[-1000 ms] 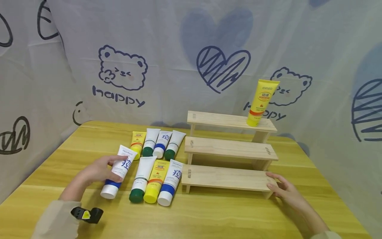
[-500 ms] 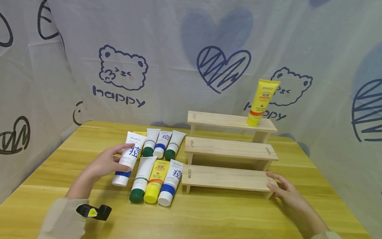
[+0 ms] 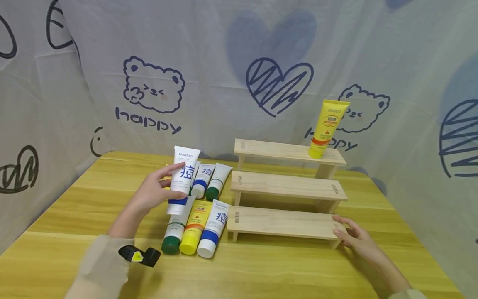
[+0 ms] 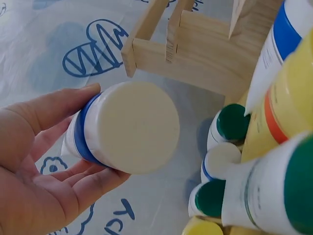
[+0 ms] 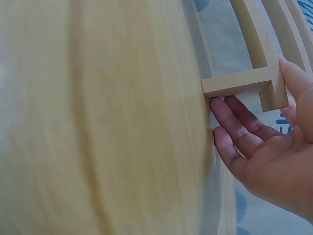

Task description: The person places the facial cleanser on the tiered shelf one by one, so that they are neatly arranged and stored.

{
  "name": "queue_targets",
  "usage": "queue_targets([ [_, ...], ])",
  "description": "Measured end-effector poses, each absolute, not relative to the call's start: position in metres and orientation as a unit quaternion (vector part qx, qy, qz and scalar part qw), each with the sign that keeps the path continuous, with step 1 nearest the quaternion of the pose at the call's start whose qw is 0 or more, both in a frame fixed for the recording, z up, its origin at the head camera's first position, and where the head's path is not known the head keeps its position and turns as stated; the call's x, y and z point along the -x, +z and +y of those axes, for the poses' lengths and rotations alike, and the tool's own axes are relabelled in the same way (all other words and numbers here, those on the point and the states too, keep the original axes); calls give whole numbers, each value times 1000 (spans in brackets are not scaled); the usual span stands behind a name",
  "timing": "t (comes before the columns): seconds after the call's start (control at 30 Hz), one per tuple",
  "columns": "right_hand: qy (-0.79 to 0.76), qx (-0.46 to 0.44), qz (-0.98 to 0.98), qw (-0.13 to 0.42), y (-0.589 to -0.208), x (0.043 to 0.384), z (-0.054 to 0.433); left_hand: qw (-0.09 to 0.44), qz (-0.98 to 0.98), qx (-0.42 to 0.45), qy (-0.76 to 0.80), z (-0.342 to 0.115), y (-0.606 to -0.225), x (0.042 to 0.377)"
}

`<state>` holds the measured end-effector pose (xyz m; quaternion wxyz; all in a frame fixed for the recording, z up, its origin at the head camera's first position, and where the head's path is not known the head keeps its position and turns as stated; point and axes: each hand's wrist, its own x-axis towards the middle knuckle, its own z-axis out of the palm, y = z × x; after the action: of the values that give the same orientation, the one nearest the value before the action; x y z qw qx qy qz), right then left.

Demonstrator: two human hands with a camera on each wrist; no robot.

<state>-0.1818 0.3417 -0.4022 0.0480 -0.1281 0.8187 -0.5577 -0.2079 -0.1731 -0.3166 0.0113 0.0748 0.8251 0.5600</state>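
My left hand point(image 3: 154, 189) grips a white squeeze tube point(image 3: 183, 168) with a blue band, thumb on one side and fingers on the other. The tube hangs cap down above the lying tubes; its flat white cap point(image 4: 139, 127) faces the left wrist camera. At the right end of a three-step wooden display stand point(image 3: 280, 222), my right hand point(image 3: 356, 238) holds the lowest step. In the right wrist view its thumb is at the step's edge and its curled fingers point(image 5: 230, 117) are against the leg point(image 5: 237, 83). A yellow tube point(image 3: 328, 128) stands on the top step.
Left of the stand, tubes lie in two rows on the wood-grain table point(image 3: 261, 274). The front row holds a green-capped tube point(image 3: 173, 232), a yellow tube point(image 3: 196, 226) and a blue-banded tube point(image 3: 213, 228). Behind them, the held tube partly covers the back row. A printed cloth point(image 3: 209, 54) hangs behind.
My left hand has lifted the blue-banded tube off the table's left side and carried it right and up, turning it more upright. The right hand has stayed at the stand.
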Motion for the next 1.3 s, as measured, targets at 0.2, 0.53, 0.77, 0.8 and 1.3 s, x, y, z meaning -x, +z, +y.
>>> queue_targets([
  [0.2, -561, 124, 817, 48, -403, 182, 342, 1, 814, -74, 576, -153, -308, 217],
  [0.53, -560, 108, 820, 47, -402, 181, 341, -56, 800, -84, 592, -119, -297, 228],
  [0.77, -562, 112, 819, 44, -403, 183, 341, -83, 774, -114, 617, -98, -285, 235],
  [0.8, -560, 113, 819, 43, -404, 183, 341, -85, 771, -116, 621, -96, -284, 236],
  [1.3, -571, 134, 809, 44, -406, 185, 344, -113, 720, -136, 672, -56, -261, 257],
])
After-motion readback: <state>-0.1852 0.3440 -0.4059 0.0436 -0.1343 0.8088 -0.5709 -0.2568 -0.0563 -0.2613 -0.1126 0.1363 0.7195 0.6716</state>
